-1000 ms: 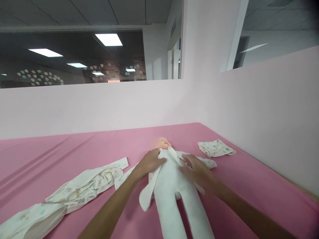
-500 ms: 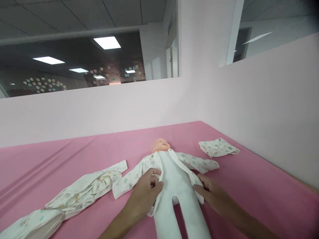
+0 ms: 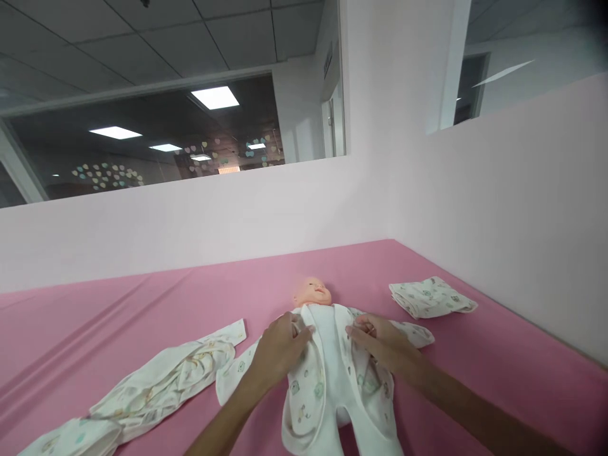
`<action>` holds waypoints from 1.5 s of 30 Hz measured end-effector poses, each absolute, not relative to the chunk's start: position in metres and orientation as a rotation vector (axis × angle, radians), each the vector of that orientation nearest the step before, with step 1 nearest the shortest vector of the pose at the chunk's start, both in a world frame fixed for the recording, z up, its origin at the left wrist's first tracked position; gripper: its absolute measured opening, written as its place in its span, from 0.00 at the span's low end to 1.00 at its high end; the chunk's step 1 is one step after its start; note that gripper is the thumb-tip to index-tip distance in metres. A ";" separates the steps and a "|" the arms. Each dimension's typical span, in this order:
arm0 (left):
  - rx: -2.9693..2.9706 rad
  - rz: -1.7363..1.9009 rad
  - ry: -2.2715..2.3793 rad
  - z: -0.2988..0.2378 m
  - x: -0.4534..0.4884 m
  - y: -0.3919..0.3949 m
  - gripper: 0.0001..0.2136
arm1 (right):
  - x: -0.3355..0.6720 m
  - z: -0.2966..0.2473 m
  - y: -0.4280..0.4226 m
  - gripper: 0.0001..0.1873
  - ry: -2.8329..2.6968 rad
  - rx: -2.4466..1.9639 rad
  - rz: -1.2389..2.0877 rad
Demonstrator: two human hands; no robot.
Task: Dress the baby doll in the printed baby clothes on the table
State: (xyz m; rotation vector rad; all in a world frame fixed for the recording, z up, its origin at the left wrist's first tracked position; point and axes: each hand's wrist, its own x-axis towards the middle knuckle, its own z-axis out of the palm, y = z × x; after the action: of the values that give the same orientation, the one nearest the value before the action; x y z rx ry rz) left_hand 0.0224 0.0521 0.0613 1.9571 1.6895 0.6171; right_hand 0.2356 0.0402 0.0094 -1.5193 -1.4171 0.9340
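Observation:
A baby doll (image 3: 313,292) lies on its back, its head towards the wall and its white cloth body (image 3: 336,354) showing down the middle. It wears a white printed baby jacket (image 3: 304,399) with both sleeves on its outstretched arms. The jacket's two front panels hang over the sides of the chest, with a gap between them. My left hand (image 3: 280,348) is closed in a pinch on the panel at the left of the chest. On the opposite panel, my right hand (image 3: 384,345) pinches the cloth near the upper chest. Both sets of fingertips partly cover the fabric.
Crumpled printed baby clothing (image 3: 166,373) stretches across the left of the pink sheet (image 3: 228,278). A folded printed cloth (image 3: 432,297) lies at the right. White walls (image 3: 190,221) with windows rise behind and to the right of the bed surface.
Both hands have moved up the doll's chest. The jacket's front panels have come inward over the body, narrowing the gap. The view has tilted up slightly.

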 end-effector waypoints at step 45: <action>2.317 1.103 1.509 0.009 0.047 0.109 0.08 | 0.185 -0.002 0.091 0.17 -1.466 -1.269 0.604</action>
State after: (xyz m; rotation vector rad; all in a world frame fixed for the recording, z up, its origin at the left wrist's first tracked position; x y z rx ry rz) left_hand 0.0466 0.1091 0.0094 2.3166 1.5090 1.1027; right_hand 0.1846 0.0905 -0.0025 -1.2686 -1.4660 0.6039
